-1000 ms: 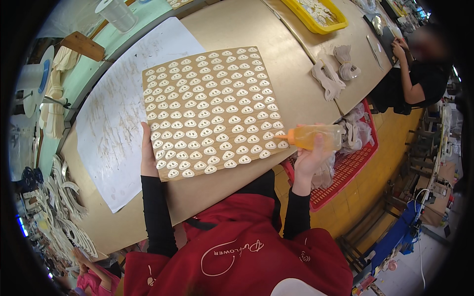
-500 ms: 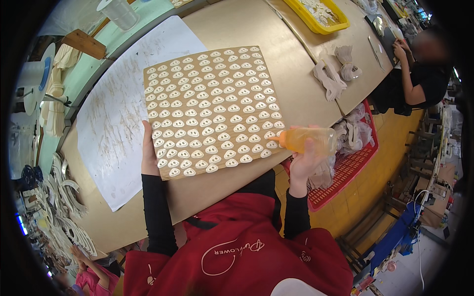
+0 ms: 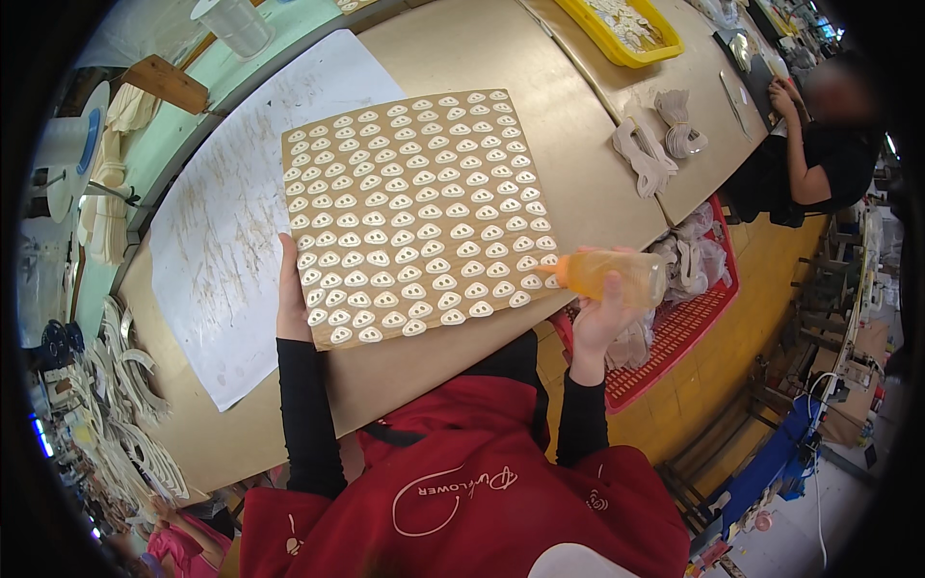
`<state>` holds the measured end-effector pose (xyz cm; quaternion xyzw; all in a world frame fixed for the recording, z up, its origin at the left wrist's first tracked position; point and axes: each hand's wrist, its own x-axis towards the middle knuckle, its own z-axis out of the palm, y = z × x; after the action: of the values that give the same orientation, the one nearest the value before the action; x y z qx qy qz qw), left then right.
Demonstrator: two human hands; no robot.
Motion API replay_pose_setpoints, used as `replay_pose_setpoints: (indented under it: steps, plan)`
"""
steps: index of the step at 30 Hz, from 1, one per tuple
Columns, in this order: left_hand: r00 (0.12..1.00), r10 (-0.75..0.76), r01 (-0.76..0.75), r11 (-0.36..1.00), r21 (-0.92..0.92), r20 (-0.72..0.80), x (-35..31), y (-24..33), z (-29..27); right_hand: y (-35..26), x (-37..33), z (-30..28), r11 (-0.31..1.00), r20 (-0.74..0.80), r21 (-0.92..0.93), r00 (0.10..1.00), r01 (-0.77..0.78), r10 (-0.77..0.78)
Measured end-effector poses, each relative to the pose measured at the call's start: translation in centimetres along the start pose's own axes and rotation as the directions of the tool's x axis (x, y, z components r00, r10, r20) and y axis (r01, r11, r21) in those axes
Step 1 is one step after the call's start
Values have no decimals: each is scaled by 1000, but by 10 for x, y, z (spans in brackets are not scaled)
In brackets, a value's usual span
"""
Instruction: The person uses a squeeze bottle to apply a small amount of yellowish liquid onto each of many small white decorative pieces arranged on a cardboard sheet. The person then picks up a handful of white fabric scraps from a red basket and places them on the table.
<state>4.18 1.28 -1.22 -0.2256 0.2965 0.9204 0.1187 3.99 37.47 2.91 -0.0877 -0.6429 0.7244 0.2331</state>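
Note:
A square brown board (image 3: 371, 226) lies in front of me, with rows of small white rounded-triangle pieces (image 3: 438, 264), each with dark spots. My left hand (image 3: 293, 294) grips the board's left edge near its lower corner, thumb along the side and fingers hidden underneath. In my right hand (image 3: 599, 323) is a clear squeeze bottle (image 3: 626, 275) with an orange tip and yellowish liquid inside. The bottle is tilted nearly flat, its nozzle pointing left at the pieces along the board's right edge. Whether the nozzle touches a piece I cannot tell.
Under the board's left part lies a stained white sheet (image 3: 222, 222). A yellow tray (image 3: 617, 48) of white pieces and bundled pale strips (image 3: 644, 159) lie on the table beyond. A red basket (image 3: 665, 361) stands at right; a co-worker (image 3: 805, 144) sits past it.
My right hand and the bottle have shifted slightly right and down along the board's right edge. The board and my left hand have hardly moved.

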Motion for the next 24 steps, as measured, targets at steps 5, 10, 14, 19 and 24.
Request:
replay_pose_setpoints:
  steps: [5, 10, 14, 19, 24]
  plan:
    - [1000, -6, 6, 1000, -3, 16, -2, 1, 0, -4, 0, 4, 999, 60, 37, 998, -29, 26]
    - [1000, -1, 1, 1000, -2, 15, 2, 0, 0, -6, 6, 1, 994, 100, 53, 991, -94, 88]
    - [1000, 4, -4, 1000, -3, 15, 4, 1, -1, -6, 9, 0, 995, 119, 18, 988, -100, 97]
    - [1000, 9, -9, 1000, -2, 16, 4, 1, -2, -10, 10, 5, 991, 93, 54, 988, -126, 121]
    - [1000, 4, -4, 1000, -4, 1, 1, -1, -3, -13, 10, 3, 992, 59, -7, 990, -125, 125]
